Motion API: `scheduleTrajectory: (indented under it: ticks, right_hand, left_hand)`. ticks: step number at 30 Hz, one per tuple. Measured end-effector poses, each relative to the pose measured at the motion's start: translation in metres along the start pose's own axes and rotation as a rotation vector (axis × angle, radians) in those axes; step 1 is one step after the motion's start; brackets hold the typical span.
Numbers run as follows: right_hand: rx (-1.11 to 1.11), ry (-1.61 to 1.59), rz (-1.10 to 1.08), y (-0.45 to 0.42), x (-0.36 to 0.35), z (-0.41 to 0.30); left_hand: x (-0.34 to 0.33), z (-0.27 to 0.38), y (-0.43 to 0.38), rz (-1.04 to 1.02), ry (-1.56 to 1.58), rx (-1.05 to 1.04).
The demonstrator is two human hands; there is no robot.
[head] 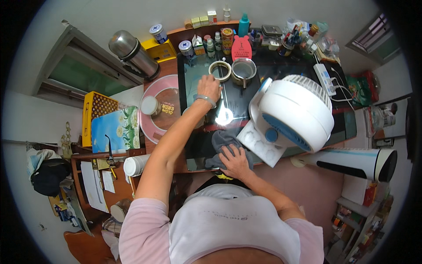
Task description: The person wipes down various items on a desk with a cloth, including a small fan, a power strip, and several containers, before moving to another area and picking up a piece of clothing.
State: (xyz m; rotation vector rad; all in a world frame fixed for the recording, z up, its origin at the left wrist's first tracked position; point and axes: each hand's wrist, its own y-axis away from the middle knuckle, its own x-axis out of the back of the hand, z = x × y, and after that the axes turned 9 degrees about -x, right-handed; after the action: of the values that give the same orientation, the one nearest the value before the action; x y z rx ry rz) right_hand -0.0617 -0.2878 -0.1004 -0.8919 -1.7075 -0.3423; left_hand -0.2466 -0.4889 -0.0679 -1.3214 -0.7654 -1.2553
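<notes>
My left hand [209, 88] reaches over the dark glass table top [197, 145], its fingertips at the near edge of a roll of tape [220, 71]; whether they grip it I cannot tell. Just right of the roll stands a round metal-rimmed container [243, 71]. My right hand [234, 161] lies with spread fingers on a crumpled grey cloth [224, 140] by the table's near edge. A jar or cup is partly hidden behind my left forearm. Beside the cloth, a white fan [293, 112] stands near a white moulded tray [260, 145].
Bottles, tins and boxes line the table's back, with a teal bottle [244, 25] among them. A steel thermos [135, 54] and a lidded jar [150, 106] stand left. A power strip [324, 79] with cables lies at right, and a white tower appliance [356, 163] is near the right edge.
</notes>
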Motion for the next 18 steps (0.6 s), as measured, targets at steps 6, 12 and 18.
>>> scheduleTrajectory:
  ticks: [6,12,18]
  right_hand:
    - [-0.013,-0.012,0.009,0.002,-0.007,0.003]
    - [-0.031,-0.019,-0.042,0.001,-0.008,0.008]
    - [-0.022,-0.047,-0.012,0.002,-0.012,0.009]
  left_hand:
    - [-0.042,-0.026,-0.041,-0.214,-0.115,-0.069]
    - [-0.026,-0.063,-0.032,-0.157,-0.074,-0.044]
    - [-0.025,-0.04,-0.045,-0.074,-0.029,0.046]
